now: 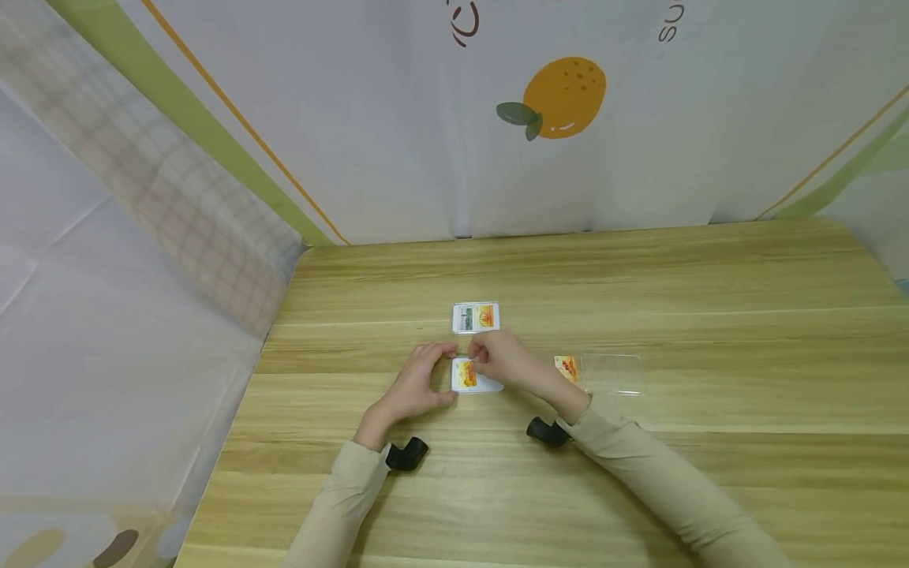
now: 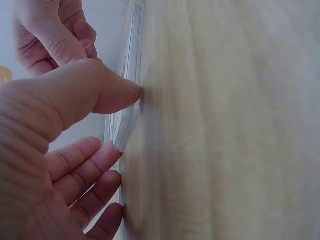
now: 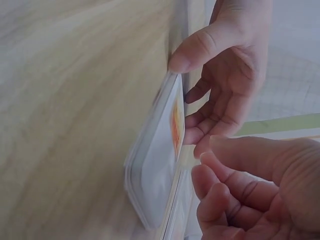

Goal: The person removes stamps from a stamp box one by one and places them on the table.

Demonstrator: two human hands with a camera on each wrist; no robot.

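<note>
A flat clear case with a white insert (image 1: 490, 384) lies on the table, a small yellow-orange stamp-like picture (image 1: 466, 375) on its left part. My left hand (image 1: 413, 386) holds the case by its left end, thumb on the near edge and fingers at the far one. Over the case hovers my right hand (image 1: 506, 359), its fingers curled and the thumb tip close to the index tip. In the right wrist view nothing shows between those fingertips, above the white insert (image 3: 155, 165). The left wrist view shows the case's edge (image 2: 129, 120) beside my left thumb.
Behind it lies a similar case (image 1: 458, 319) holding a green and a red-yellow picture. To the right are a loose orange-red picture (image 1: 566, 368) and a clear empty cover (image 1: 612, 373). Black wrist mounts (image 1: 407, 455) sit at both cuffs. A printed curtain (image 1: 398, 118) hangs behind the table.
</note>
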